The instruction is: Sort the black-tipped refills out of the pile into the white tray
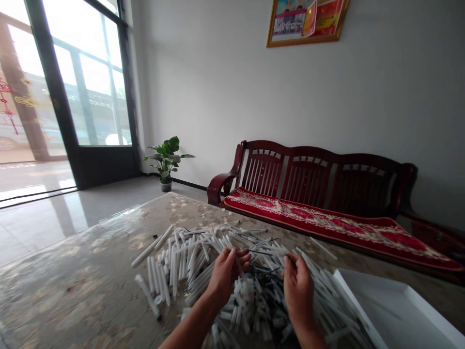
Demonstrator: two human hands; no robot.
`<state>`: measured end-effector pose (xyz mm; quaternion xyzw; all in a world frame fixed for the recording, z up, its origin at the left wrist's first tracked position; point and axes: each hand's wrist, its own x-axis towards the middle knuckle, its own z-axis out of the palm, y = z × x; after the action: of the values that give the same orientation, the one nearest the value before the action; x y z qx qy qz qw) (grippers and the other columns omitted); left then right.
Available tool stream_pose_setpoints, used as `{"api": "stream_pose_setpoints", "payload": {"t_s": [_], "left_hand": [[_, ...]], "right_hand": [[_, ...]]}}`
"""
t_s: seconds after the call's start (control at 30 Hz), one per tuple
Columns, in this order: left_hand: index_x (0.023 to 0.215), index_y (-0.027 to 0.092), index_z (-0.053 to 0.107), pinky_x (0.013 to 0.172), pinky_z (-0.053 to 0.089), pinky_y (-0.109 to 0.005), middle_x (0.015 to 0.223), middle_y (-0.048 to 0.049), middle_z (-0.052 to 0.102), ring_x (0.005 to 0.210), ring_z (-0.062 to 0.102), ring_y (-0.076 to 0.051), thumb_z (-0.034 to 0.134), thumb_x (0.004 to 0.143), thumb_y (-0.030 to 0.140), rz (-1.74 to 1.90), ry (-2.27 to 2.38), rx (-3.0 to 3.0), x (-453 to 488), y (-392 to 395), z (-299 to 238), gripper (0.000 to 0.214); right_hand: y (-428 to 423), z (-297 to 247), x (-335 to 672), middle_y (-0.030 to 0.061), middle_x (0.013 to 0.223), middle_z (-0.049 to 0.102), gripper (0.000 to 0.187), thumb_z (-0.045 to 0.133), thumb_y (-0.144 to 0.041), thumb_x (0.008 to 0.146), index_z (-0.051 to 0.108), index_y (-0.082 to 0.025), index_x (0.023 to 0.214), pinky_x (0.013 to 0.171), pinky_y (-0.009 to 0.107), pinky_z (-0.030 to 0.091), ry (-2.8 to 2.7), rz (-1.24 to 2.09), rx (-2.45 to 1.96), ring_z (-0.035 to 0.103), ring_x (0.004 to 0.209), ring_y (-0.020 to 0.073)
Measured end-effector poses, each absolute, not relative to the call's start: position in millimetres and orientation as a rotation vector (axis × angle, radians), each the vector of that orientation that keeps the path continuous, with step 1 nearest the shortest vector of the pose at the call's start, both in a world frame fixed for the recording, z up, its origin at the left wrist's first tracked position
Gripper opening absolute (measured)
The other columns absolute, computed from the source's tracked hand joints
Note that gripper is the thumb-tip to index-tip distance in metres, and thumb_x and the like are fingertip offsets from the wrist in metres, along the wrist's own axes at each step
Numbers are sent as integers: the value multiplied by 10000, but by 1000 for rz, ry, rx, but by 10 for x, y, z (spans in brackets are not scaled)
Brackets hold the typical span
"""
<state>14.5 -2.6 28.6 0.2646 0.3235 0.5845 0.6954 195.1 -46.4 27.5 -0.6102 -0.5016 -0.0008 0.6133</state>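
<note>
Tubes of white plastic lie crossways on the speckled stone table, right under the left hand and right hand. Both grips curl in; what they pinch is hidden.

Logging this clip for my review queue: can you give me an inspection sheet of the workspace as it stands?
Surface: table with a glossy, mottled stone-pattern top.
Job's things: white tubes in a loose pile, mixed with thin dark rods, spread across the middle.
Clutter: white tray at the right, beside the pile.
Hands: left hand and right hand over the pile, fingers curled; what they pinch is too small to tell.
Cables: nothing seen.
Surroundings: wooden bench with red cushion behind the table, potted plant on the floor, glass door at left, framed picture on the wall.
</note>
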Motion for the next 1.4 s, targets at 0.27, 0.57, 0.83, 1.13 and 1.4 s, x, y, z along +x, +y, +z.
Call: {"api": "stream_pose_setpoints", "payload": {"t_s": [0.27,0.57,0.83,1.13,1.4], "left_hand": [[936,177,539,774,620,-330,977,-100,755,852,760,-206,696,862,185,1283,609,449,179,-32,255,174],[946,216,611,711,509,-310,753,1,656,697,635,-178,521,902,279,1705,1418,1452,-323,230,255,119],[1207,195,662,927,464,-464,1091,-121,723,1032,626,-311,494,921,147,1309,2149,2244,-664,303,250,335],[995,280,748,1182,267,-524,1322,-72,632,1405,391,-318,580,802,50,997,1606,2662,-332,249,52,345],[1029,244,710,1158,310,-533,1331,-90,624,1419,386,-322,547,784,6,826,1556,2650,-317,276,63,378]], "right_hand": [[-575,165,1625,25,792,643,189,485,-328,992,609,-223,895,682,250,509,-1496,-177,-1222,654,733,168],[-524,22,1604,44,949,680,200,429,-260,987,628,-238,997,749,275,530,-1593,-111,-1339,688,876,186],[-474,-25,1666,49,942,678,225,429,-208,930,650,-237,902,746,280,532,-1602,-12,-1418,685,869,188],[-477,4,1689,56,936,682,219,445,-217,921,663,-229,902,751,286,534,-1568,-3,-1419,684,855,191],[-475,6,1681,54,927,688,222,451,-213,916,671,-231,895,740,293,541,-1571,-5,-1398,688,839,194]]}}
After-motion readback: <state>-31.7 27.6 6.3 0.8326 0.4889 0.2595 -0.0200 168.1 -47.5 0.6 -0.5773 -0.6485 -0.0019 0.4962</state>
